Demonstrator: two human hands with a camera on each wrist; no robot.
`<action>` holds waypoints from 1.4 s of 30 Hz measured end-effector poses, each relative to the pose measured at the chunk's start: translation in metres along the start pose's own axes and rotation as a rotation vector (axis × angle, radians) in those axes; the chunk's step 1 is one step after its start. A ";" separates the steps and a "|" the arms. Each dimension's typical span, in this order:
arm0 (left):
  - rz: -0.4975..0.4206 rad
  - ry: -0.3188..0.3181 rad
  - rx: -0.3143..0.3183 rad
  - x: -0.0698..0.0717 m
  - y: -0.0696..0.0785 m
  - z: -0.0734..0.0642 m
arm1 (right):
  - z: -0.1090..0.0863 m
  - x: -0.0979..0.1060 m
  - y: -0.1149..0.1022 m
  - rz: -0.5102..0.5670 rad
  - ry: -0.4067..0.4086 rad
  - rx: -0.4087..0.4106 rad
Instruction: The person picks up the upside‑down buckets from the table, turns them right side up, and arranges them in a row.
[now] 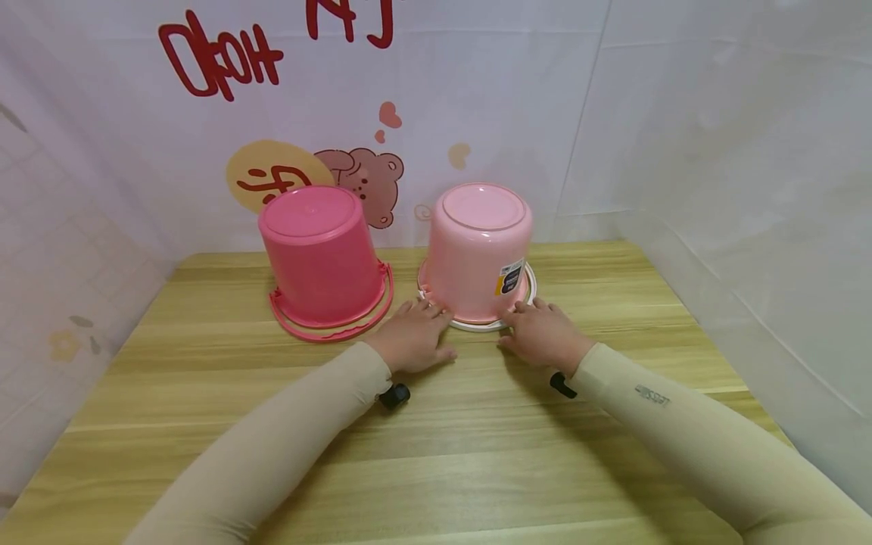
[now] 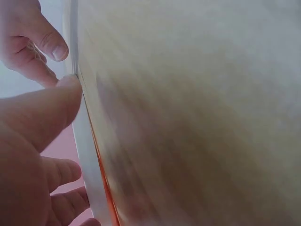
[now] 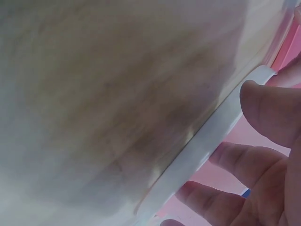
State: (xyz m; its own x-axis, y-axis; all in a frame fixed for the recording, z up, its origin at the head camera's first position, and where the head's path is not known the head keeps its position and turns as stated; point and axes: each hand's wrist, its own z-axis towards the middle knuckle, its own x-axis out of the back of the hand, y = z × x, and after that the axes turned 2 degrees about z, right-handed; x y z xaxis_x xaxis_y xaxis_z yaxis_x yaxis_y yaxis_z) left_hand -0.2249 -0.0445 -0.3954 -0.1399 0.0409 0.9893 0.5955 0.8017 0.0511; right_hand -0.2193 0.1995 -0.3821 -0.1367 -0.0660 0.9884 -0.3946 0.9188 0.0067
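A pale pink bucket point(image 1: 470, 261) stands upside down on the table, its white handle point(image 1: 480, 328) lying round the rim at the front. My left hand point(image 1: 414, 338) is at the front left of that rim, fingers spread and fairly straight. At the front right, my right hand point(image 1: 545, 333) touches the rim with outstretched fingers. In the left wrist view, the thumb and fingertips rest along the white handle point(image 2: 89, 150). The right wrist view has fingertips against the handle point(image 3: 197, 146), the thumb near its end.
To the left, a bright pink bucket point(image 1: 320, 272) also stands upside down, its pink handle point(image 1: 341, 333) lying on the wooden table point(image 1: 436, 454). A white printed sheet point(image 1: 518, 91) hangs behind, and plain sheets flank both sides. A label point(image 1: 509, 278) is stuck on the pale bucket.
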 end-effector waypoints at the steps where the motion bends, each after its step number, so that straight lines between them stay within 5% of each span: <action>1: 0.003 0.000 0.005 0.001 0.000 0.001 | 0.001 0.000 0.001 -0.006 0.003 0.006; 20: 0.084 0.063 0.051 0.004 0.002 0.006 | 0.014 -0.002 0.001 -0.007 0.167 0.111; 42: 0.046 0.101 0.081 0.001 -0.001 0.005 | 0.013 0.003 -0.007 -0.012 0.158 0.150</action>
State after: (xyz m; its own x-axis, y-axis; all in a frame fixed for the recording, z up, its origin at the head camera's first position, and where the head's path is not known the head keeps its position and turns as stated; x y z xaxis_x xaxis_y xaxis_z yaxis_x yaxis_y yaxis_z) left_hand -0.2297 -0.0418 -0.3957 -0.0315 0.0218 0.9993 0.5328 0.8462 -0.0017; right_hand -0.2290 0.1880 -0.3808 0.0084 -0.0035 1.0000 -0.5274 0.8496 0.0074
